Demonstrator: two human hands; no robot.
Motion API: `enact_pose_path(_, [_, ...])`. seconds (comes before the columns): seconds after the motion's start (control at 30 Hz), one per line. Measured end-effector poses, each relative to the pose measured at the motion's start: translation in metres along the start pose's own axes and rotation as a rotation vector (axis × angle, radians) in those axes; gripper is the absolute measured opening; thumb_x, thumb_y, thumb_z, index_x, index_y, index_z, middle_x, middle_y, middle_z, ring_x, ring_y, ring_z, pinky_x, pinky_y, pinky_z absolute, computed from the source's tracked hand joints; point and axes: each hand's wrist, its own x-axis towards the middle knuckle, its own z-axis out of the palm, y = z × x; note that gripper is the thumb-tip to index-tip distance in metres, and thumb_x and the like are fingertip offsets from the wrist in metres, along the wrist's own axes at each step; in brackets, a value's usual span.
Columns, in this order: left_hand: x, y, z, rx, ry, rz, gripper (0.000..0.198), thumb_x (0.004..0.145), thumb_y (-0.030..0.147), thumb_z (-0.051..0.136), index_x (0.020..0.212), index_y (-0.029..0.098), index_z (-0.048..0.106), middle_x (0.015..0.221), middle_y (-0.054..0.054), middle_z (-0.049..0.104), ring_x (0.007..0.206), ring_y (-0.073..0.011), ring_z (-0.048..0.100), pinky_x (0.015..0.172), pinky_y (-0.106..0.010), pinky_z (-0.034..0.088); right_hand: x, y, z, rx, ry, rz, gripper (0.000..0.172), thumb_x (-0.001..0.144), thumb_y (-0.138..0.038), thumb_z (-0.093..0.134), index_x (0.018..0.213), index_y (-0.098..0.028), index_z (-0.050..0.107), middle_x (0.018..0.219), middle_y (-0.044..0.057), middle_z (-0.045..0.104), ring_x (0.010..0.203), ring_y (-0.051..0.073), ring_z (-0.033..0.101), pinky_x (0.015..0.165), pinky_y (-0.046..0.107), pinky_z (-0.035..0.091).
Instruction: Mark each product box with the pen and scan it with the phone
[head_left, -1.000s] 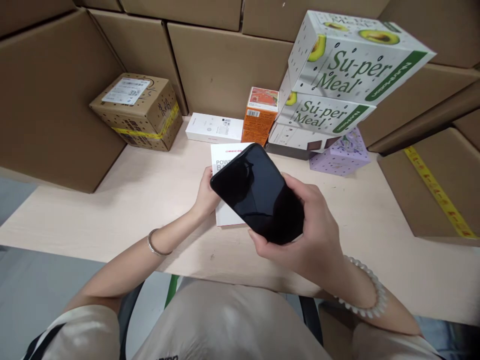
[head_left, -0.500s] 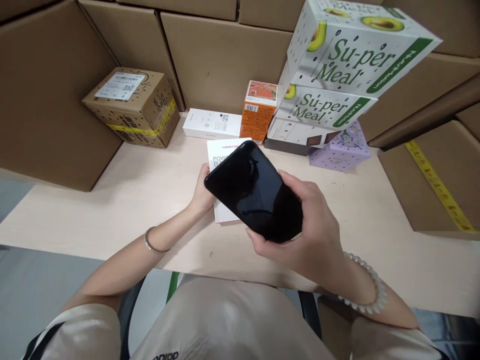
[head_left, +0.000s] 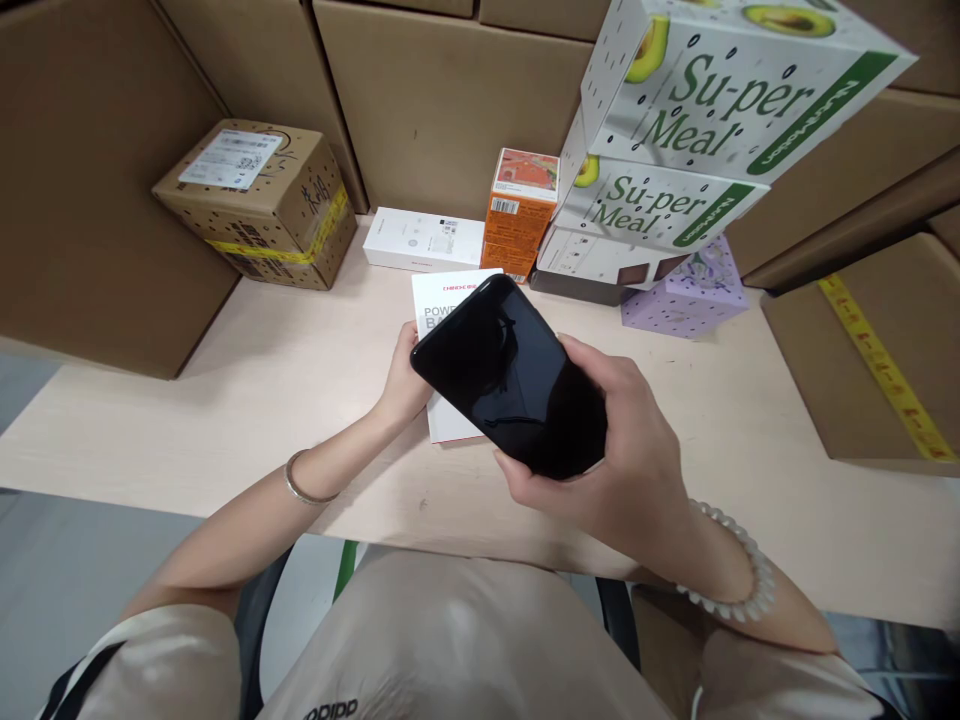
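Observation:
My right hand [head_left: 622, 430] grips a black smartphone [head_left: 517, 375] by its lower end, thumb on one edge and fingers on the other. The phone's dark screen faces up at me and mirrors some shapes. Beneath it, partly covered, is a white power bank box [head_left: 450, 415] with grey and red print. My left hand [head_left: 409, 375] is closed on the left side of that box. Its fingertips are hidden behind the box and the phone.
Along the back stand a taped brown carton [head_left: 255, 200], a flat white box [head_left: 424, 240], an orange box [head_left: 520, 215] and stacked Su-per Meal boxes [head_left: 675, 190]. Beside the stack sits a purple box [head_left: 686, 295]. Large cardboard boxes [head_left: 870, 370] wall in the pale table [head_left: 300, 380].
The camera view has shifted slightly, so the boxes at the back sit a little differently in it. Both hands keep their grip on the smartphone and the power bank box.

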Motion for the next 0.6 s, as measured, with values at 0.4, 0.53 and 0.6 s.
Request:
enact_pose_path(0.4, [-0.0016,-0.0002,-0.0026,-0.011,0.022,0.015,0.048,0.079,0.046,0.097,0.112,0.027,0.069,0.127,-0.007,0.079,0.129,-0.0314,0.074,0.112,-0.047,0.06,0.002,0.0027,-0.0016,0.055,-0.035,0.02,0.078,0.082,-0.021,0.081,0.154,-0.027,0.05,0.136,0.013,0.076,0.118,0.037,0.079,0.094,0.056,0.072])
enact_pose_path(0.53, [-0.0031,0.0031,-0.0005,-0.052,0.036,-0.003,0.045,0.077,0.045,0.099,0.104,0.025,0.07,0.115,-0.006,0.08,0.117,-0.0287,0.077,0.103,-0.043,0.063,0.0022,0.0039,-0.002,0.06,-0.048,0.044,0.078,0.083,-0.022,0.081,0.154,-0.029,0.049,0.138,0.012,0.075,0.118,0.036,0.079,0.095,0.055,0.071])
enact_pose_path(0.6, [-0.0028,0.0077,0.0,-0.101,0.07,-0.028,0.045,0.075,0.044,0.1,0.099,0.023,0.069,0.108,-0.006,0.081,0.107,-0.0265,0.077,0.097,-0.041,0.064,0.0025,0.0093,-0.0022,0.057,-0.076,0.072,0.08,0.083,-0.025,0.082,0.155,-0.03,0.048,0.138,0.012,0.074,0.118,0.037,0.078,0.097,0.056,0.07])
